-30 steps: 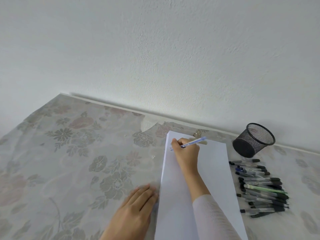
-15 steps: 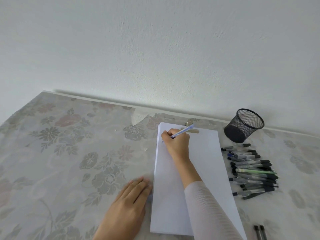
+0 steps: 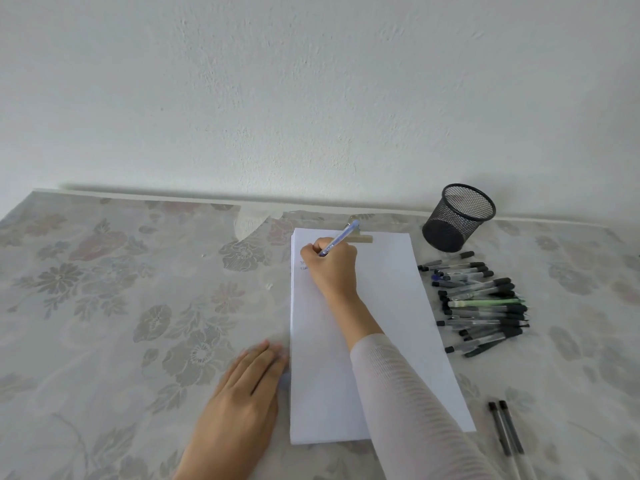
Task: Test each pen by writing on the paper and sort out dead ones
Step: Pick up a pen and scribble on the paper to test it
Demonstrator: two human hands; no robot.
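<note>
The view drops, and two black-capped clear pens (image 3: 505,427) slide fully into sight at five o'clock of the white paper sheet (image 3: 391,306). The right hand (image 3: 332,271) has swung its blue translucent pen (image 3: 341,237) up from near three o'clock toward one o'clock. Ink marks (image 3: 303,265) at the hand's nine o'clock now read as two short rows.

White paper (image 3: 381,306), black mesh cup (image 3: 457,220), floral tablecloth (image 3: 121,306).

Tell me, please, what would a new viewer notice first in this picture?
The right hand grips a blue pen and writes near the top left corner of the white paper. Right of the paper lies a heap of pens, with a black mesh cup behind it. The left hand rests flat beside the paper's left edge.
</note>
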